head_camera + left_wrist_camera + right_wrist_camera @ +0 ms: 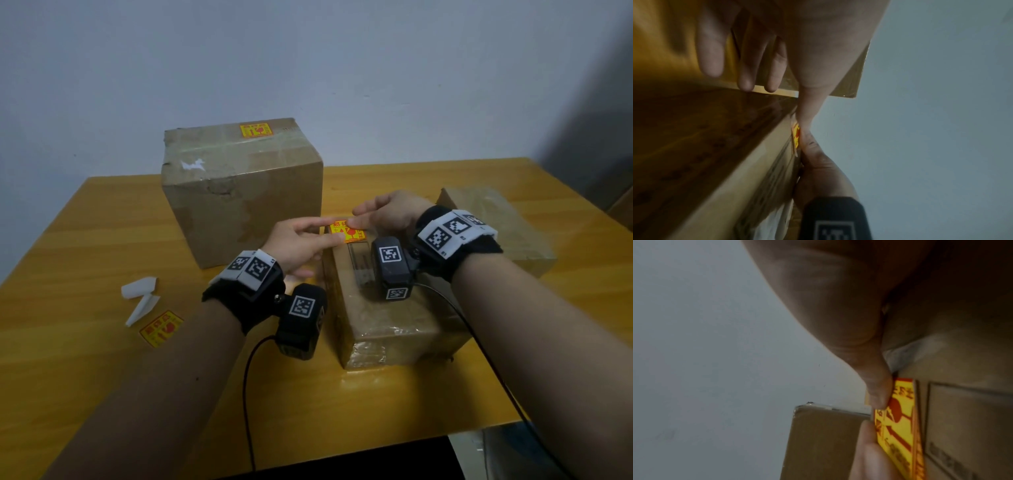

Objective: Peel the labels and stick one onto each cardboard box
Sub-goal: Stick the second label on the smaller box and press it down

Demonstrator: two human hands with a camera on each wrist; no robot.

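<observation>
At frame centre, the left hand (pixel 297 241) and right hand (pixel 387 212) press straight fingertips on the thin, floppy label (pixel 346 231); smoothing it by its edges looks safest.

1. We see 3 brown cardboard boxes on the yellow wooden table (pixel 394 404): the tall cube-shaped box (pixel 239 192) behind and left, the low flat box (pixel 387 308) in front, the plastic-wrapped box (pixel 496 222) to the right.
2. 1 yellow-and-red rectangular label (pixel 255 130) lies on the tall box, another (pixel 347 231) on the low box's far end, a third (pixel 161 328) on the table at the left, beside the white paper backing scraps (pixel 140 296).

Right-hand box (pixel 496 222) half hidden behind right hand (pixel 387 214); label (pixel 347 232) print blurred
</observation>
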